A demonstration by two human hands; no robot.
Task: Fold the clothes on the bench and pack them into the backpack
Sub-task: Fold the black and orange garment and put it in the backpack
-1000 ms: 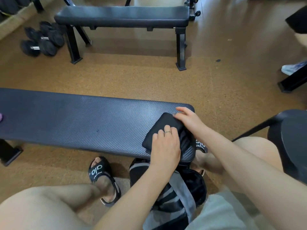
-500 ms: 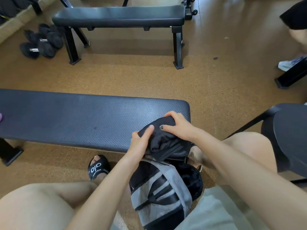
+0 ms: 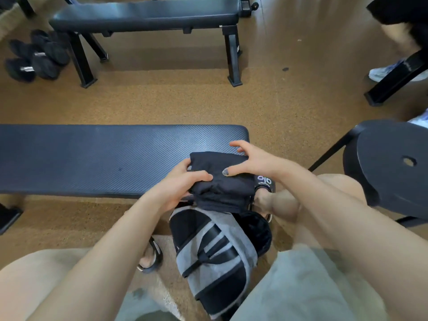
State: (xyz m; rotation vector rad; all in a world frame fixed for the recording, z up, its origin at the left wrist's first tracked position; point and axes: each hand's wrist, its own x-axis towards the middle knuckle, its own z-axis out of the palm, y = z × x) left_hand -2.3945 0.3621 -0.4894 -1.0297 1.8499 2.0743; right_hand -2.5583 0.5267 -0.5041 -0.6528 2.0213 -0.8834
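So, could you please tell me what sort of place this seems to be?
Most likely a gym: there are padded workout benches, a cluster of black dumbbells on the floor at the far left, and a weight plate at the right.

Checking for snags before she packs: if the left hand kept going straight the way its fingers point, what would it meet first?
The left hand already grips the folded black garment; its fingers point rightward, so beyond the cloth it would probably meet the right hand first. Depth is unclear.

a gym: padded benches (image 3: 115, 156), dumbbells (image 3: 34, 59), weight plate (image 3: 393, 165) on cork floor (image 3: 162, 100)
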